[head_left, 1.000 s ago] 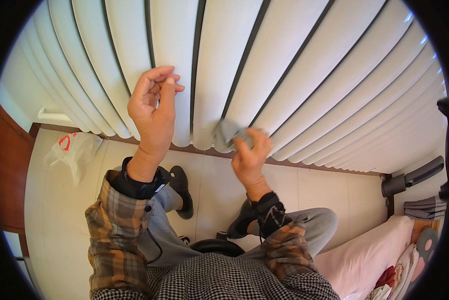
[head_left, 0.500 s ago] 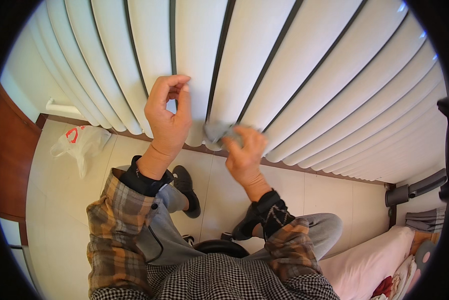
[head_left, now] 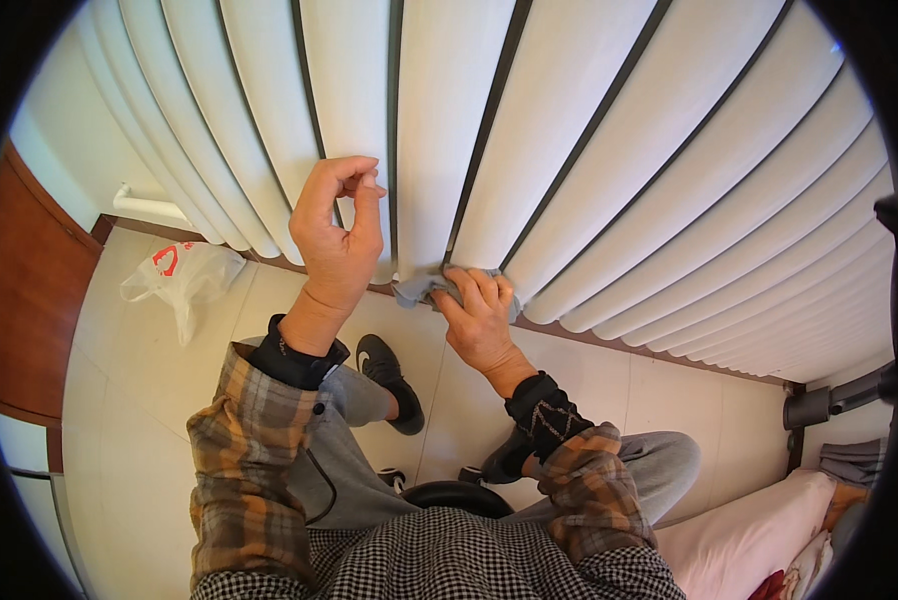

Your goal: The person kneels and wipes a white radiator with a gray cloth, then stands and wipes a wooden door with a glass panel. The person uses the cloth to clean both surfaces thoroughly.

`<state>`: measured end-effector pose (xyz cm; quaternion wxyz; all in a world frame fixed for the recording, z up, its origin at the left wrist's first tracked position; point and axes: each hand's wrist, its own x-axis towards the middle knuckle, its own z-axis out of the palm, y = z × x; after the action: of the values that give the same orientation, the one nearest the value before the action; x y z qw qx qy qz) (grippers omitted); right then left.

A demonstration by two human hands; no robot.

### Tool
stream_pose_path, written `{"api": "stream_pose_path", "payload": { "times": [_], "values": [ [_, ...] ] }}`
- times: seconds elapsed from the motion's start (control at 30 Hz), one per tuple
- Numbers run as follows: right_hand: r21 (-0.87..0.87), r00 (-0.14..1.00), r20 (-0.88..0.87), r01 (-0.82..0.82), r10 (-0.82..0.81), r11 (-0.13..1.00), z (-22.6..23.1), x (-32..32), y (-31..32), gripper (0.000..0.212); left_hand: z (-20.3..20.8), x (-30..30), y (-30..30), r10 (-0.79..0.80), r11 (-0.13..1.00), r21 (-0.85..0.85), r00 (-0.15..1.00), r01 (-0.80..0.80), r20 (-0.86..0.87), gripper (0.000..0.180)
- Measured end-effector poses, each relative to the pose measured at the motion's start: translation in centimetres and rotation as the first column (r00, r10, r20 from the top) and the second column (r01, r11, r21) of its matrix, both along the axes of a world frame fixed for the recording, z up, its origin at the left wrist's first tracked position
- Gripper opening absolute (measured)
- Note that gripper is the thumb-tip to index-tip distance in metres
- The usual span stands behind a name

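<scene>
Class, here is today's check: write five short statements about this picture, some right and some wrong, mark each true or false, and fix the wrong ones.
1. The right hand holds a grey cloth at the lower ends of the white slats. True.
2. The left hand grips a second cloth. False: its fingers are curled, and no cloth shows in it.
3. A pale plastic bag with a red mark lies on the floor at the person's left. True.
4. The shoes are bright yellow. False: they are mostly black.
5. Pink fabric shows at the picture's lower right. True.
</scene>
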<state>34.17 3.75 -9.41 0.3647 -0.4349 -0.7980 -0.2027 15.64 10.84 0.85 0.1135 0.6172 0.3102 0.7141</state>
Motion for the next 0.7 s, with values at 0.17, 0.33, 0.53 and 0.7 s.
{"api": "stream_pose_path", "payload": {
  "times": [0.17,0.33,0.53,0.7],
  "values": [
    [0.192,0.987,-0.145,0.094,-0.067,0.977,4.6,-1.6,2.3,0.021,0.1,-0.7,0.1,0.035,0.999,-0.016,0.999,-0.035,0.005,0.011],
    [0.184,0.994,-0.109,-0.011,0.032,0.983,3.0,-3.7,2.8,0.021,0.3,-1.2,0.5,0.076,0.996,-0.052,0.997,-0.074,0.026,0.011],
    [0.063,0.993,-0.074,-0.09,0.095,0.994,4.0,-4.8,2.8,0.024,-0.4,-1.2,0.5,0.136,0.989,0.079,0.987,-0.129,-0.09,0.014],
    [0.259,0.987,-0.154,-0.002,0.043,0.966,6.4,-6.3,5.3,0.026,-0.5,-1.2,1.1,0.116,0.99,0.081,0.992,-0.112,-0.043,0.015]
  ]
}}
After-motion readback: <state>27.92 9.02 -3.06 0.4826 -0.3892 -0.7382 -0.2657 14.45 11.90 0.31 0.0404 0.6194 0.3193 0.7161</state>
